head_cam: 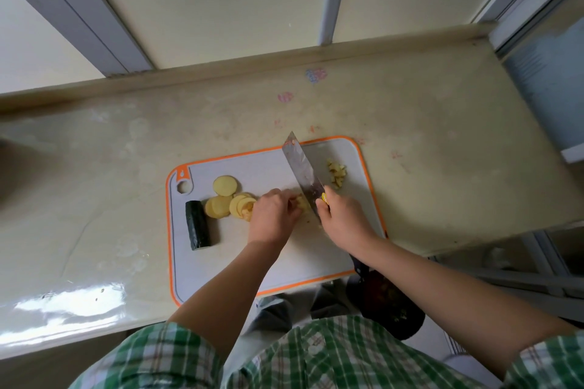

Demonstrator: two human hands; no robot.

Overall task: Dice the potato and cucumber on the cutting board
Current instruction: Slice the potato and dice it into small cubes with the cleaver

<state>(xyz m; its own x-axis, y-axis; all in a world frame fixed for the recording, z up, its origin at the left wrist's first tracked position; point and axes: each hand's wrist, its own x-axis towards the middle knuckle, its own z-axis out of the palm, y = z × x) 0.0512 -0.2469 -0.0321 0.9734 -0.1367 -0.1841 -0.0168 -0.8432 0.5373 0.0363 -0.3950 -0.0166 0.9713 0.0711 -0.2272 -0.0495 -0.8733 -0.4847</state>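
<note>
A grey cutting board (246, 249) with an orange rim lies on the counter. On its left part lie several round potato slices (225, 185) and a dark green cucumber piece (197, 225). My left hand (274, 215) holds down a small stack of potato pieces (301, 201) with curled fingers. My right hand (343, 218) grips the handle of a wide cleaver (301, 169), whose blade rests just right of those pieces, tip pointing away from me. A little heap of diced potato (337, 174) sits at the board's far right.
The beige counter (442, 148) ends at a raised back ledge (284, 65) below a window. Its right end drops off near a metal frame (518, 275). A dark object (392, 306) sits below the counter's front edge, by my right forearm.
</note>
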